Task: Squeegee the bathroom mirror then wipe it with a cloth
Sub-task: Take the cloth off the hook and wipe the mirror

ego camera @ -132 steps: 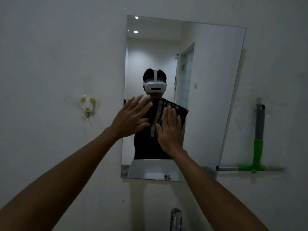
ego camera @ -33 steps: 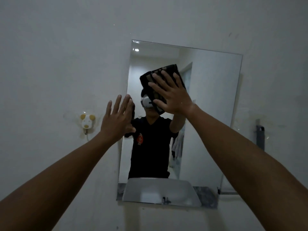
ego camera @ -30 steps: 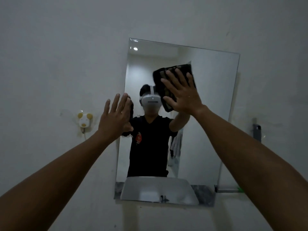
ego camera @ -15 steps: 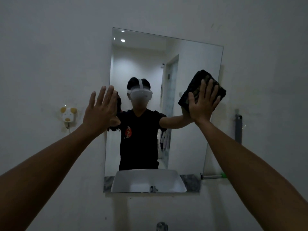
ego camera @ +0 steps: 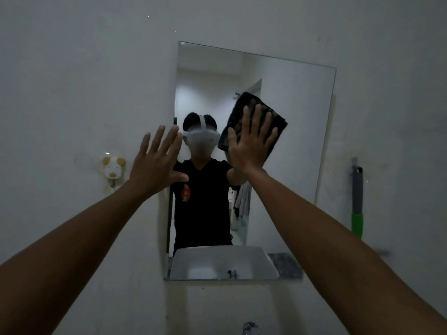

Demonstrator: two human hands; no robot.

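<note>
A frameless rectangular mirror (ego camera: 297, 146) hangs on the white wall and reflects a person in a black shirt. My right hand (ego camera: 250, 141) lies flat with straight fingers on a dark folded cloth (ego camera: 275, 122), pressing it against the glass at mid-height near the middle. My left hand (ego camera: 157, 163) is spread open at the mirror's left edge, fingers straight, flat towards the wall and glass. The squeegee (ego camera: 357, 201), with a grey and green handle, hangs on the wall to the right of the mirror, away from both hands.
A small white and yellow animal-shaped wall hook (ego camera: 113, 168) sits left of the mirror. A metal tap (ego camera: 250, 328) shows at the bottom edge. The mirror reflects a white basin along its lower part.
My right hand has slid the cloth from the mirror's right edge back towards the middle. The left hand has stayed at the left edge. The view has shifted.
</note>
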